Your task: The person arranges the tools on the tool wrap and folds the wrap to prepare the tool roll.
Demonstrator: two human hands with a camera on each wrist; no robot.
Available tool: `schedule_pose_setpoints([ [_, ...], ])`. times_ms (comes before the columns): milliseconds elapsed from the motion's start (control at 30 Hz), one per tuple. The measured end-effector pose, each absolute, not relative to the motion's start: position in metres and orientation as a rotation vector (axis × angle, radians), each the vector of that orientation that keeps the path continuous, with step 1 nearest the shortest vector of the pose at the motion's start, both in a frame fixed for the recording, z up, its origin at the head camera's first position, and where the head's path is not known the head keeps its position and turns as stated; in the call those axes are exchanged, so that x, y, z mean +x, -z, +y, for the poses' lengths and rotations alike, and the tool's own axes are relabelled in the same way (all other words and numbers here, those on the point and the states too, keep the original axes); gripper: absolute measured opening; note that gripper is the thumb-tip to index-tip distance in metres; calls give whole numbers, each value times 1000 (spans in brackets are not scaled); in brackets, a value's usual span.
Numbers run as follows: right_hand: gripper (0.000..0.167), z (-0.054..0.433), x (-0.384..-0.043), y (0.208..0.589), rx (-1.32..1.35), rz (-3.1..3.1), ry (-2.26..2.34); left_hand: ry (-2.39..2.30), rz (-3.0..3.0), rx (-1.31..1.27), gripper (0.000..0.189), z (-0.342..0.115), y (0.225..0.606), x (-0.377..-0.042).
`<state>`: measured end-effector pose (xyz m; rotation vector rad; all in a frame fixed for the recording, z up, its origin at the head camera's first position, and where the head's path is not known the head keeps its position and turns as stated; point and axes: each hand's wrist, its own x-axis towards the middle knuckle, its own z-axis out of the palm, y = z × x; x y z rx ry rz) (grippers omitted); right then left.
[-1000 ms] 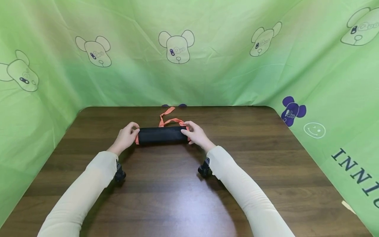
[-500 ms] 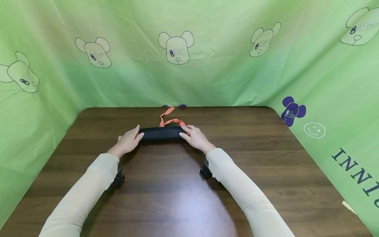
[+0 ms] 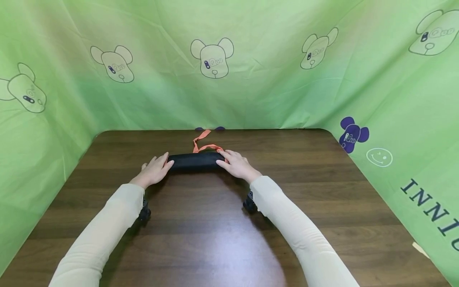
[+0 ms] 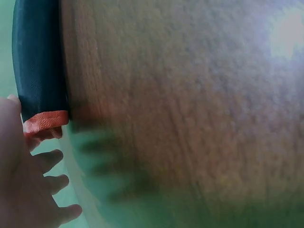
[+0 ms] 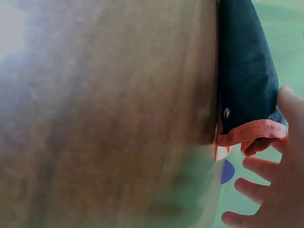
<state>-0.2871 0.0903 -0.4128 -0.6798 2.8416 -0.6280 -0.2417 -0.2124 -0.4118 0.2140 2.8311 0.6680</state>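
A rolled-up black fabric roll (image 3: 196, 161) with orange edging lies across the far middle of the table. Orange ribbon ties (image 3: 209, 147) trail from its far side. My left hand (image 3: 153, 171) rests at its left end, thumb on the black cloth. At the right end, my right hand (image 3: 238, 165) touches it with thumb and forefinger. Both wrist views show the remaining fingers spread past the orange-trimmed ends (image 4: 46, 121). A small metal eyelet (image 5: 227, 113) shows near the right end. The palms hide part of each end.
The dark wood-grain table (image 3: 201, 239) has a green printed curtain (image 3: 215, 99) along its back and sides. Black wrist cameras (image 3: 145, 213) hang under both sleeves. A small pale strip (image 3: 420, 250) lies at the table's right edge.
Both hands have gone from pinching the roll's ends to lying over them with straighter fingers. The roll looks slightly lower and flatter; its place is nearly the same. Little differs over the last half second.
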Motion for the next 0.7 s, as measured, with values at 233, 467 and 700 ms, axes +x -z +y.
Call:
schedule_pose_setpoints([
  [233,55,91,-290,407,-720,2861,636,-690,2829,245,76,-209,406,-241],
  [467,60,97,-292,399,-672,2840,652,-672,2818,237,73,-209,400,-245],
  [700,62,113,-301,379,-595,2876,600,-658,2841,218,72,-219,383,-251],
])
